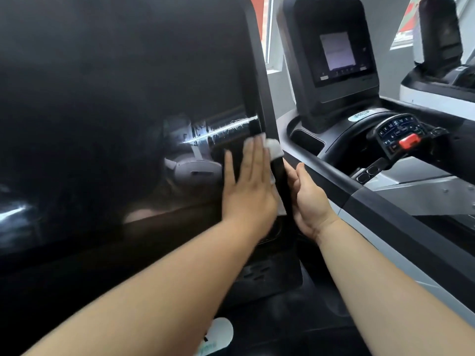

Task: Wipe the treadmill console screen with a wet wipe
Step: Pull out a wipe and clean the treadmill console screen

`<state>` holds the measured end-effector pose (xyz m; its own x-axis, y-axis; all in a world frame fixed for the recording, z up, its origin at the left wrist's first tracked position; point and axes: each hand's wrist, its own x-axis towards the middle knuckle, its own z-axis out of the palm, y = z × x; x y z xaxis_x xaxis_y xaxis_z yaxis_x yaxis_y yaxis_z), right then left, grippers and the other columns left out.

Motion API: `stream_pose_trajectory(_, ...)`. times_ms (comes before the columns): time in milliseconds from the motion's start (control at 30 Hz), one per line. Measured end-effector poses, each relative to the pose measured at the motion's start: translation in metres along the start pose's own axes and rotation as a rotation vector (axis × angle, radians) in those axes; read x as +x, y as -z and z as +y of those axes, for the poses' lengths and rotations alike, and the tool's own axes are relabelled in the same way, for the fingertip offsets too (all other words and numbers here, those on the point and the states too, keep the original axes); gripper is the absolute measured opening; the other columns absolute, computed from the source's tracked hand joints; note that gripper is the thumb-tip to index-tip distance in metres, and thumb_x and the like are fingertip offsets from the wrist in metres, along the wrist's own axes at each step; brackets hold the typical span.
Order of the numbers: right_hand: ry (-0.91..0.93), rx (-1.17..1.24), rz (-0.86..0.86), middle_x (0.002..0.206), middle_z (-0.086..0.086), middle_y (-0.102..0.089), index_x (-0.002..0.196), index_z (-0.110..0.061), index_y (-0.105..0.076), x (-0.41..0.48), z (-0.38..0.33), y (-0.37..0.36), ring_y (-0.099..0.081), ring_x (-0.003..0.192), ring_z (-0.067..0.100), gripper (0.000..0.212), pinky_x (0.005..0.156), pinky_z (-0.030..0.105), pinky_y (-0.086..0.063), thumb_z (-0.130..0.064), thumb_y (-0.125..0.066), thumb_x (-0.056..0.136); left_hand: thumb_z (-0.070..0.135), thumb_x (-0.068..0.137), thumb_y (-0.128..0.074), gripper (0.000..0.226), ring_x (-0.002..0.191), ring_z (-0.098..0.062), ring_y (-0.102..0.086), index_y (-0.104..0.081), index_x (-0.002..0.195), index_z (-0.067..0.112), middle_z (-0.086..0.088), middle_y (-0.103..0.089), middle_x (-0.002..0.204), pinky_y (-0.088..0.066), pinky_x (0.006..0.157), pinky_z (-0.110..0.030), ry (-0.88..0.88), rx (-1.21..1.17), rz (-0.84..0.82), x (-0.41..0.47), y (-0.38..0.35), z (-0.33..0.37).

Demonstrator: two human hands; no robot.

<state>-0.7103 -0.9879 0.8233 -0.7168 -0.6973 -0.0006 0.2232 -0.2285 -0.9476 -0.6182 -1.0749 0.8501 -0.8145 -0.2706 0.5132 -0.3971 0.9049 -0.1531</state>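
Observation:
The treadmill console screen point(115, 98) is a large glossy black panel filling the left half of the view. My left hand point(246, 183) lies flat on its lower right corner, fingers straight, pressing a white wet wipe point(351, 149) against the glass; the wipe shows past my fingertips and below my palm. A wet streak glints on the glass just above my fingers. My right hand point(308, 199) grips the screen's right edge, thumb on the front of the black frame, fingers hidden behind it.
To the right stands a second treadmill with a lit console screen point(336, 51), a keypad and a red stop button point(408, 141). A grey and black handrail point(359, 199) runs diagonally past my right arm. A white packet point(218, 335) lies low in front.

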Motion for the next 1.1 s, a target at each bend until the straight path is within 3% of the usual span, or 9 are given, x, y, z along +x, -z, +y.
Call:
stream_pose_trajectory(100,-0.045,0.025,0.024,0.137,0.002,-0.056,0.141,-0.022,-0.046,-0.001,-0.001,0.0,-0.051,0.127,0.016,0.057,0.114,0.038,-0.029,-0.051,-0.018,0.1,0.031,0.095,-0.017,0.065,0.146,-0.027,0.01,0.005,0.148,0.002,-0.014,0.01,0.159,0.01,0.113,-0.056,-0.082,-0.04,-0.008,-0.054,-0.019,0.014)
stream_pose_trajectory(233,-0.059,-0.028,0.041,0.132,0.0,-0.061,0.136,-0.022,-0.051,0.0,-0.001,0.001,-0.054,0.123,0.014,0.056,0.112,0.035,-0.032,-0.049,-0.015,0.102,0.036,0.094,-0.023,0.064,0.147,-0.021,0.002,-0.012,0.15,0.007,-0.01,-0.001,0.16,0.01,0.113,-0.057,-0.249,0.026,-0.057,-0.085,-0.026,0.002)
stream_pose_trajectory(433,-0.028,-0.293,0.086,0.111,-0.01,-0.071,0.115,-0.032,-0.066,0.005,-0.019,-0.008,-0.066,0.093,0.001,0.052,0.063,0.011,-0.049,-0.051,-0.02,0.1,0.045,0.1,-0.011,0.061,0.143,-0.017,0.022,0.014,0.149,0.021,-0.004,0.029,0.155,0.032,0.099,-0.054,0.028,0.099,-0.029,0.006,0.018,-0.067)
stream_pose_trajectory(533,-0.004,-0.309,0.131,0.112,-0.004,-0.071,0.11,-0.027,-0.07,0.011,-0.029,-0.021,-0.065,0.104,0.009,0.054,0.086,0.026,-0.051,-0.06,-0.031,0.093,0.044,0.1,-0.022,0.058,0.146,-0.022,0.016,0.002,0.15,0.031,-0.01,0.017,0.159,0.026,0.102,-0.057,0.027,0.033,0.004,0.008,0.024,-0.076)
stream_pose_trajectory(633,0.066,-0.391,0.181,0.135,-0.012,-0.056,0.133,-0.031,-0.052,0.02,-0.03,-0.034,-0.047,0.127,0.004,0.067,0.111,0.036,-0.033,-0.071,-0.031,0.084,0.035,0.095,-0.045,0.062,0.147,-0.022,-0.005,-0.02,0.15,0.024,-0.009,-0.005,0.16,0.012,0.11,-0.058,-0.254,0.075,-0.009,-0.06,-0.001,-0.06)
stream_pose_trajectory(767,0.24,-0.659,0.248,0.15,-0.007,-0.038,0.147,-0.028,-0.026,0.016,-0.022,-0.043,-0.032,0.137,0.01,0.057,0.115,0.035,-0.023,-0.051,-0.027,0.094,0.038,0.098,-0.029,0.058,0.146,-0.015,-0.013,-0.018,0.152,0.019,-0.003,-0.015,0.159,-0.008,0.114,-0.056,-0.571,0.186,-0.032,-0.088,-0.007,-0.087)
stream_pose_trajectory(867,0.297,-0.764,0.259,0.155,-0.007,-0.027,0.151,-0.029,-0.013,0.007,-0.013,-0.042,-0.026,0.14,0.009,0.054,0.108,0.021,-0.019,-0.043,-0.028,0.101,0.037,0.101,-0.019,0.058,0.144,-0.015,-0.02,-0.005,0.151,0.012,-0.003,-0.02,0.158,-0.009,0.111,-0.061,-0.364,0.264,0.068,-0.03,0.014,-0.114)
stream_pose_trajectory(1000,0.294,-0.706,0.273,0.154,-0.011,-0.029,0.15,-0.036,-0.014,0.007,-0.009,-0.041,-0.029,0.138,0.007,0.052,0.102,0.019,-0.019,-0.043,-0.029,0.101,0.043,0.099,-0.02,0.066,0.146,-0.011,0.007,0.014,0.149,0.016,0.003,0.009,0.161,0.018,0.108,-0.059,-0.013,0.101,0.019,0.022,0.037,-0.129)
stream_pose_trajectory(1100,0.309,-0.702,0.286,0.153,-0.013,-0.03,0.15,-0.035,-0.016,0.008,-0.007,-0.04,-0.03,0.136,0.004,0.052,0.104,0.019,-0.02,-0.043,-0.03,0.101,0.034,0.1,-0.027,0.062,0.147,-0.019,-0.004,-0.001,0.15,0.01,-0.005,-0.005,0.161,0.013,0.108,-0.061,-0.226,0.171,0.044,-0.021,0.014,-0.098)
